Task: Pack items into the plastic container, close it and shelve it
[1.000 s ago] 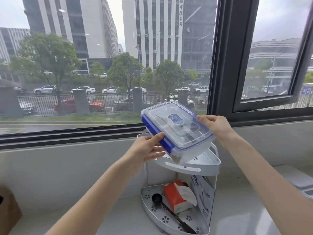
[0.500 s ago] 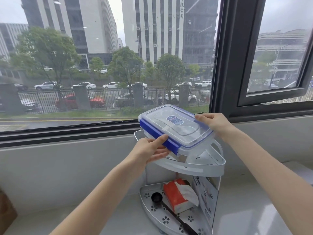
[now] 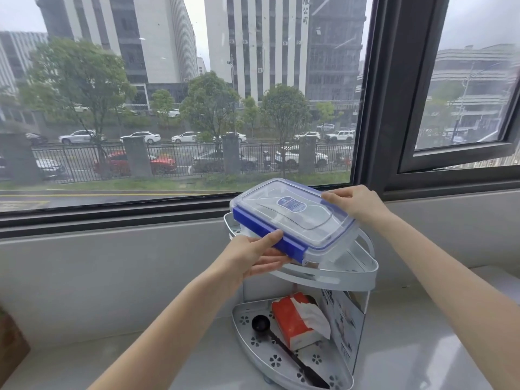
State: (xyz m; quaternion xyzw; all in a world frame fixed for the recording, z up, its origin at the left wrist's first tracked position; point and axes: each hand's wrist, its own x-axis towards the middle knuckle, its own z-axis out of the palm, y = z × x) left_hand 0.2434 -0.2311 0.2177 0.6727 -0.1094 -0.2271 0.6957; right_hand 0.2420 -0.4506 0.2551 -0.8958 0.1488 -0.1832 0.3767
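Note:
A clear plastic container (image 3: 298, 220) with a closed lid and blue clips sits low over the top tier (image 3: 363, 273) of a white two-tier corner shelf. It is nearly level, and whether it rests on the tier I cannot tell. My left hand (image 3: 253, 257) grips its near long side at the blue clip, thumb on top. At the far right corner my right hand (image 3: 357, 202) holds the lid's edge. The contents are hard to make out through the lid.
The shelf's lower tier (image 3: 253, 336) holds an orange-and-white tissue pack (image 3: 295, 319) and a black scoop (image 3: 261, 323). The shelf stands on a pale counter (image 3: 408, 350) under a big window; a dark window frame (image 3: 394, 108) rises at the right. A brown object (image 3: 11, 339) shows at the left edge.
Both hands have lowered the container toward the top tier and levelled it from a tilt. The view has also shifted slightly.

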